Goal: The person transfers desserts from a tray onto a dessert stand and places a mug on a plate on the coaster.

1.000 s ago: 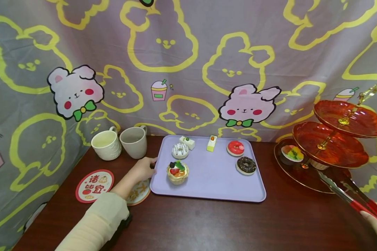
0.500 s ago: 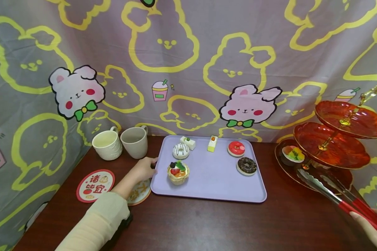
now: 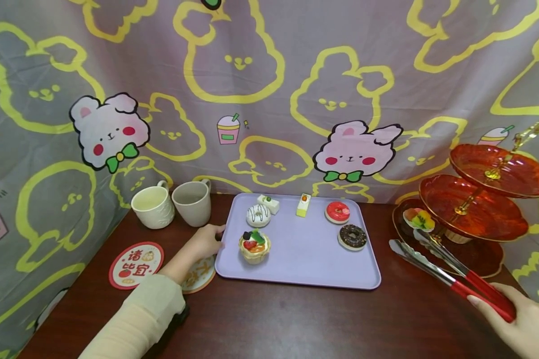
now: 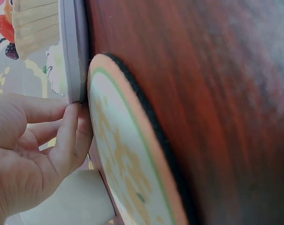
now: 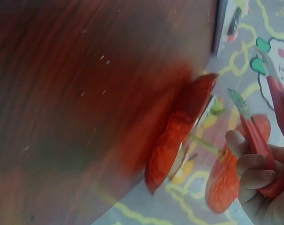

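The left hand [image 3: 204, 243] does best to steady the tray [image 3: 305, 254] with a light pinch and no tug, since a jerk would likely shift the pastries on it. For the right hand [image 3: 523, 316], an easy grip low on the handles of the tongs [image 3: 460, 288] seems right, squeezing slowly and keeping the tips clear of the tiered stand [image 3: 478, 207] (its gilt-rimmed plates look easy to knock).

The tray sits directly in the left hand's grasp: thumb and fingertips are clamped on its left edge, near the middle, just beside a coaster [image 4: 125, 150]. The tongs lie within the curled fingers of the right hand, beyond the tray's right edge. Their tips stand apart, gripping nothing, by the left rim of the stand's lowest plate. The fruit-topped cup [image 3: 417, 220] is just beyond them on that plate; whether a tip touches it, I cannot tell.
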`<state>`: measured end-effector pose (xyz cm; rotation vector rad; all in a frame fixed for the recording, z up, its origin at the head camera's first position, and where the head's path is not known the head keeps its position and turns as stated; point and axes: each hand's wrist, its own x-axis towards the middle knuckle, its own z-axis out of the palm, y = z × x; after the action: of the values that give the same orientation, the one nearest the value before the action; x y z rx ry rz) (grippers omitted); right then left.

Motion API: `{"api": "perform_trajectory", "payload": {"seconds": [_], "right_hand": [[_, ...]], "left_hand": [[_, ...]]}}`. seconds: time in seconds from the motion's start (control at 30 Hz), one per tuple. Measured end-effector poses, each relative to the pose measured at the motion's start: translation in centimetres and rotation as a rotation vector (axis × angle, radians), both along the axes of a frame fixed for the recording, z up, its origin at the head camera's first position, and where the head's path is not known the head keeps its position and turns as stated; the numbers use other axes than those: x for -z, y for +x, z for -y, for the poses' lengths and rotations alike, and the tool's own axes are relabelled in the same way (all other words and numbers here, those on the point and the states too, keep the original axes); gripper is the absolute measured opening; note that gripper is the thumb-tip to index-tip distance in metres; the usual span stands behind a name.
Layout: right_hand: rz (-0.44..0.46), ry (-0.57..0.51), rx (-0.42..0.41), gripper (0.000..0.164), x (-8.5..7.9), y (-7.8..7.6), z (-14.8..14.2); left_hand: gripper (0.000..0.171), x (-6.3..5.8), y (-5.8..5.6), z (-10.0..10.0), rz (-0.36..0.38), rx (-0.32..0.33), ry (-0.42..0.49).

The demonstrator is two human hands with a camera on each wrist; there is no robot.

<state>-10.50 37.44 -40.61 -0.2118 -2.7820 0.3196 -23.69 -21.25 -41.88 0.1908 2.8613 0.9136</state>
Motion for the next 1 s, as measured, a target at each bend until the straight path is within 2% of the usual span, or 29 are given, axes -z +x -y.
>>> {"api": "perform_trajectory", "payload": {"seconds": [0.13,0.27,0.47,0.57,0.77,1.0], "right_hand": [[0.073,0.084,-0.092,0.076,-0.7,-0.9,0.9],[0.086,0.079,-0.179,0.072,-1.2,-1.9,2.1],[-0.074,0.02,-0.368,0.056,-1.1,-3.1,4.4],[-0.129,0.014,-0.445,0.056,-0.8,-3.7,5.5],[-0.131,-0.001,-0.53,0.057,-0.7,-4.9,7.6],[-0.074,-0.069,-0.596,0.053,-0.3,-5.6,10.2]], "left_hand": [[0.059,0.2,-0.1,0.1,-0.016,0.012,0.001],[0.059,0.3,-0.2,0.1,-0.014,0.018,-0.003],[0.058,0.2,-0.1,0.1,-0.013,0.018,0.014],[0.058,0.2,0.0,0.1,-0.009,0.016,0.016],[0.057,0.3,0.3,0.1,0.028,-0.022,0.012],[0.057,0.1,0.2,0.0,0.013,-0.003,0.017]]}}
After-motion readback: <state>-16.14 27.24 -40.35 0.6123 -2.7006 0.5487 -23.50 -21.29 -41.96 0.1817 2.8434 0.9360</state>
